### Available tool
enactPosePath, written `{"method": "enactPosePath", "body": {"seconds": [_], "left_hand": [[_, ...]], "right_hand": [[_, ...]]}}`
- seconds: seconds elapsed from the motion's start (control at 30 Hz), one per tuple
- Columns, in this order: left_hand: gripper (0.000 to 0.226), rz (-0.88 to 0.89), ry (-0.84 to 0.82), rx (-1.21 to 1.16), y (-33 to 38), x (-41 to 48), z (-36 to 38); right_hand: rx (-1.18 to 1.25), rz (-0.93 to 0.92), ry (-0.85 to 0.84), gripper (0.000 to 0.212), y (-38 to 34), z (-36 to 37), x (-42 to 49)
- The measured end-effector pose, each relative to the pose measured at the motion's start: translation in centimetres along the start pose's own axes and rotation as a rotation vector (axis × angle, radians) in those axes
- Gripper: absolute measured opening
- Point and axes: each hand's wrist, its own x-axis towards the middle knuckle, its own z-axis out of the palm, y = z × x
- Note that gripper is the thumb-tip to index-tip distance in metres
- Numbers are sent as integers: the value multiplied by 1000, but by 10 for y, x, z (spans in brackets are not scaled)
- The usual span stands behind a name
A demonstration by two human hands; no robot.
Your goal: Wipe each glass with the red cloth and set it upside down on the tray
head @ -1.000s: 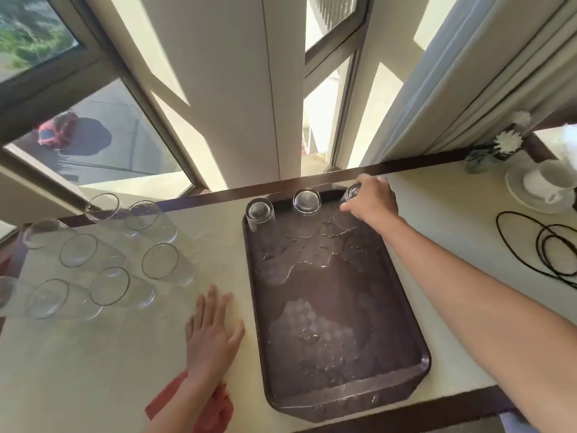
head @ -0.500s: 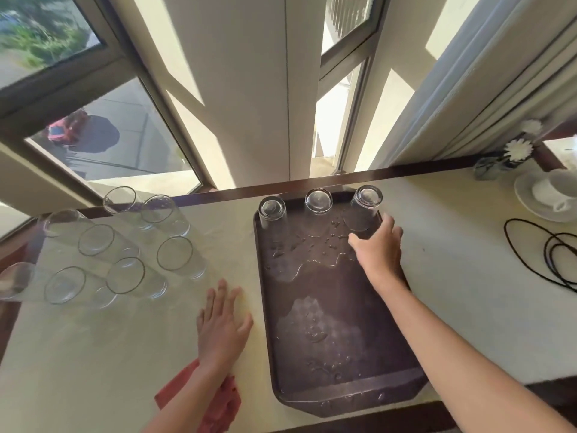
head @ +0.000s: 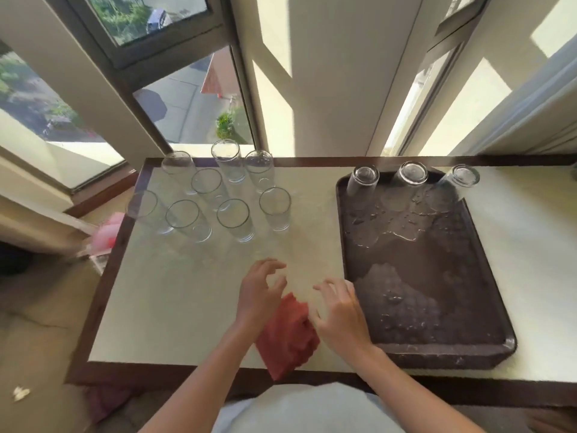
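Glasses (head: 233,218): eight stood upright upper left, presumably awaiting wiping; three drained inverted along top edge of tray (head: 437,354). Cloth (head: 287,337) lay lower centre between left hand (head: 259,296) and right hand (head: 343,315), both spread, empty.

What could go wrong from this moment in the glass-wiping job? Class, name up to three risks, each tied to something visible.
1. The upright glasses stand crowded together, so reaching for one might knock its neighbours.
2. Water pools on the tray; wiped rims set down there would likely get wet again.
3. The red cloth overhangs the near edge of the table and could slip off.
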Motion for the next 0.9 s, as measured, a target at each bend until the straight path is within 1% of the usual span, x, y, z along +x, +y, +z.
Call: {"method": "enactPosePath", "body": {"seconds": [0.1, 0.17, 0.27, 0.33, 0.37, 0.47, 0.53, 0.63, 0.67, 0.7, 0.77, 0.83, 0.9], "left_hand": [[18, -89, 105, -68, -23, -16, -39], [17, -164, 156, -91, -43, -25, -64], [14, -246, 192, -93, -73, -36, -98], [13, -283, 225, -109, -89, -40, -118], [14, -302, 243, -121, -95, -41, -127], [15, -349, 268, -153, -112, -39, -150], [15, -360, 272, -174, -122, -34, -165], [16, -366, 277, -226, -130, -15, -189], [17, -362, 288, -242, -132, -5, -198], [18, -354, 301, -252, -132, 8, -206], [26, -328, 319, -267, -134, 37, -219], [42, -302, 294, -279, -134, 69, -229], [64, -302, 221, -252, -135, 100, -232]], "right_hand": [[-144, -110, -107, 54, -27, 26, -1], [-248, -149, -179, 66, -42, 42, -4], [-409, -139, -241, 87, -57, 67, -12], [-479, -129, -255, 95, -61, 79, -18], [-502, -135, -237, 93, -61, 83, -20], [-511, -118, -151, 71, -63, 94, -17], [-469, -110, -51, 59, -63, 106, -13], [-364, -106, 148, 49, -67, 114, -4], [-295, -52, 169, 45, -72, 113, -1], [-194, 26, 187, 38, -74, 114, 2], [106, 227, 174, 27, -89, 106, 8], [418, 453, 183, 23, -107, 95, 15], [694, 626, 211, 21, -123, 85, 25]]}}
